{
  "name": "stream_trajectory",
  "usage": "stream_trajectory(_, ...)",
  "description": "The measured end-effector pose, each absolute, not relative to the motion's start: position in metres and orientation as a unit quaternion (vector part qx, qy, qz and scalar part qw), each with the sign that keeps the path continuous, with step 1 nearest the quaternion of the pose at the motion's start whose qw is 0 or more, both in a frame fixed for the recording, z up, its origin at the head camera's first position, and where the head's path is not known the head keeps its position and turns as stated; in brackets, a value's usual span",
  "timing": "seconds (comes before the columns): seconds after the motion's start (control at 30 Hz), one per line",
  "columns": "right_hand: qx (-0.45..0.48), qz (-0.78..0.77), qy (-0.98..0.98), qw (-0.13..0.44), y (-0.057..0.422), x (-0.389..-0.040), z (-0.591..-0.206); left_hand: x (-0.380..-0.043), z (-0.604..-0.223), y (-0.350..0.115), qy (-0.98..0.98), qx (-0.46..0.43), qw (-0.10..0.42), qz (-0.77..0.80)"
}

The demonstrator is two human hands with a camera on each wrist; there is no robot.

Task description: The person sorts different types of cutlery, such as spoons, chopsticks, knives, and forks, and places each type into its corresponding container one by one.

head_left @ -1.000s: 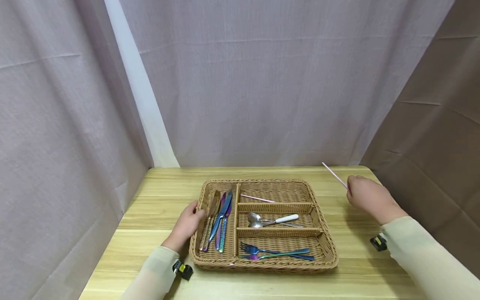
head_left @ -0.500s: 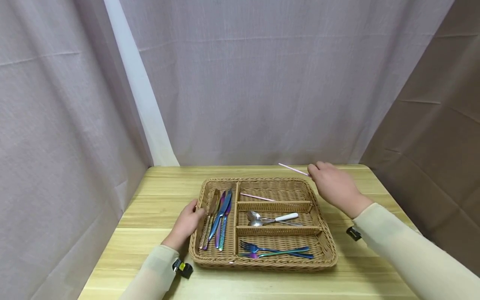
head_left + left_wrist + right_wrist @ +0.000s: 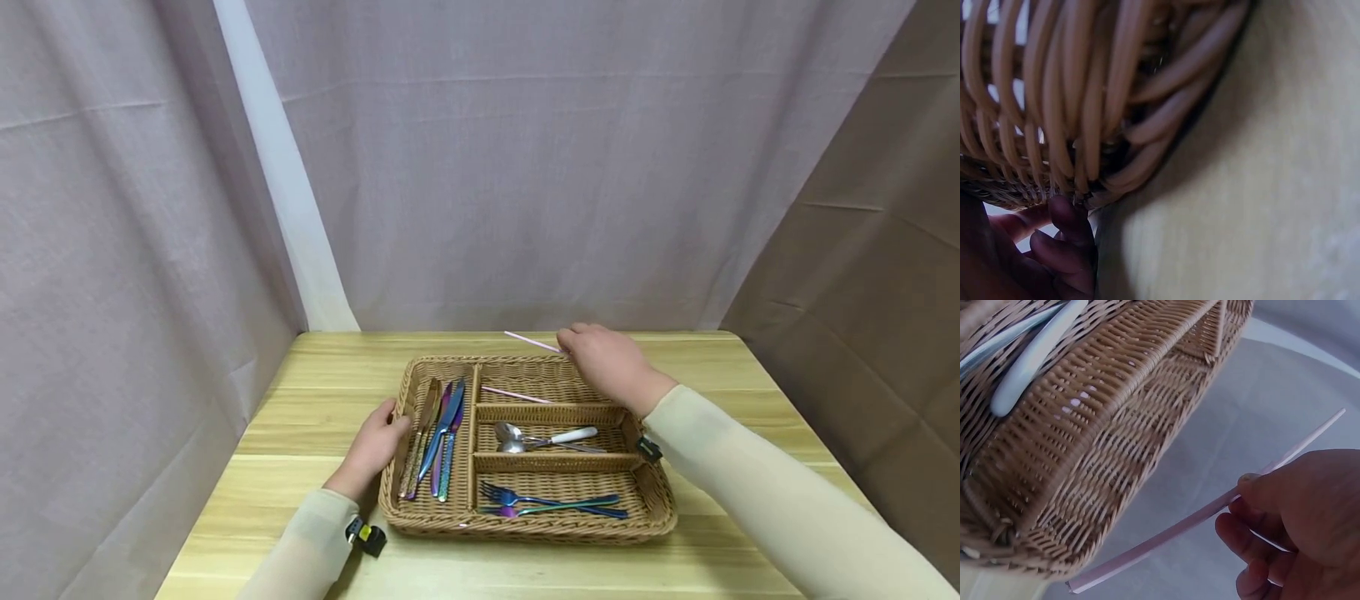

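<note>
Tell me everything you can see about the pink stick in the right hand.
The pink stick is a thin, straight, pale pink rod, smooth, possibly plastic, though the material is unclear. In the right wrist view its free end looks cut square. The right hand pinches it between thumb and fingers near one end, holding it roughly level in the air over the far edge of the wicker tray, pointing left. It touches only the hand. A similar pink stick lies in the tray's far compartment.

right hand (image 3: 611, 365) pinching, left hand (image 3: 372, 450) resting
</note>
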State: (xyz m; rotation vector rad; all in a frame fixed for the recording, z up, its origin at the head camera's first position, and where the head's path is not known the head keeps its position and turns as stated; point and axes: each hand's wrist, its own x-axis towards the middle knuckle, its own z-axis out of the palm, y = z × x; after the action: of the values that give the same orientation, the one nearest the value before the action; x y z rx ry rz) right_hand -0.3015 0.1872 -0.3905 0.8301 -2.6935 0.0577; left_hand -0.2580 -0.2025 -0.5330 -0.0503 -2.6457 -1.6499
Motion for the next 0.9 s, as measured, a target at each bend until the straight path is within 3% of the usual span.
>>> stream_trajectory(0.9,0.3,-0.14,-0.944,-0.008,0.15,-0.314,-0.432,-0.257,-0.537,-0.199,-0.853,-0.026,0.011,-0.522)
